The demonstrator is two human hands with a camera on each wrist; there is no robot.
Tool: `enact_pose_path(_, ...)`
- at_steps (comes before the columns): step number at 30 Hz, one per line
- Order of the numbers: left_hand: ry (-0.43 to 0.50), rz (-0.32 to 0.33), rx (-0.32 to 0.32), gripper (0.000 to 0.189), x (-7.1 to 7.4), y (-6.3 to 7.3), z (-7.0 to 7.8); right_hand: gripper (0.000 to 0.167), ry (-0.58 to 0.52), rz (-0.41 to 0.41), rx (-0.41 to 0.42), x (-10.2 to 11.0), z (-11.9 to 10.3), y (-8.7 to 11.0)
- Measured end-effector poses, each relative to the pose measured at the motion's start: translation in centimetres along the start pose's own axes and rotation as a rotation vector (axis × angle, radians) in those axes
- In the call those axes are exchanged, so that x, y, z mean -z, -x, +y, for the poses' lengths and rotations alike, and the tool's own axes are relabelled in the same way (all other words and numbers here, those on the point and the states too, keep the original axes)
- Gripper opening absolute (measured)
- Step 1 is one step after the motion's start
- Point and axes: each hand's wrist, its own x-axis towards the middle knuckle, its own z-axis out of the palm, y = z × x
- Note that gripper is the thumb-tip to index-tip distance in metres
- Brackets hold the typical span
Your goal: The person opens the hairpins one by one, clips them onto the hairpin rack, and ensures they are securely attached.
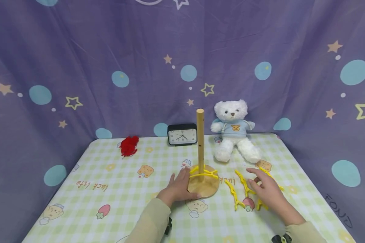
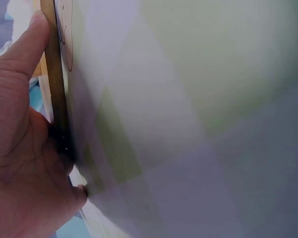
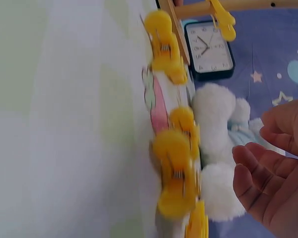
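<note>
A wooden stand, with an upright pole [image 1: 201,141] on a round base [image 1: 207,191], is at the table's middle. My left hand [image 1: 180,189] holds the base's left side, thumb along the front edge and fingers at the left rim. In the left wrist view the thumb [image 2: 27,47] lies against that edge. One yellow spring clip [image 1: 205,174] is around the foot of the pole. My right hand [image 1: 269,192] hovers over several more yellow clips [image 1: 235,195], fingers loosely bent and holding nothing. The right wrist view shows the round ends and metal spring of a nearby clip [image 3: 176,173].
A black-framed clock [image 1: 182,135] stands behind the pole. To its right sits a white teddy bear [image 1: 235,130] in a blue top. Some red fuzzy material [image 1: 129,146] lies at the back left. A purple curtain [image 1: 158,40] hangs behind the checked table cover [image 1: 79,209].
</note>
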Motion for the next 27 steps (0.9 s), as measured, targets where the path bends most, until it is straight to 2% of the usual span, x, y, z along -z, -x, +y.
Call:
enact_pose_path(5, -0.013, -0.001, 0.000, 0.119, -0.2, -0.2, -0.1, 0.040, 0.063, 0.044, -0.002, 1.3, 1.4, 0.6)
enact_pose_path(12, -0.019, 0.005, 0.002, 0.120, -0.1, -0.2, 0.0, 0.042, 0.116, 0.072, -0.062, 2.9, 3.3, 1.1)
enact_pose_path(19, -0.026, 0.001, 0.013, 0.120, -0.2, -0.2, -0.1, 0.045, 0.146, 0.026, -0.154, 3.8, 5.2, 1.4)
enact_pose_path(23, -0.011, -0.001, 0.009, 0.120, 0.1, 0.2, 0.3, 0.047, 0.163, 0.021, -0.188, 4.1, 5.9, 1.6)
enact_pose_path(27, -0.009, -0.001, 0.009, 0.118, 0.4, 0.5, 0.5, 0.051, 0.185, -0.023, -0.220, 4.3, 6.3, 1.4)
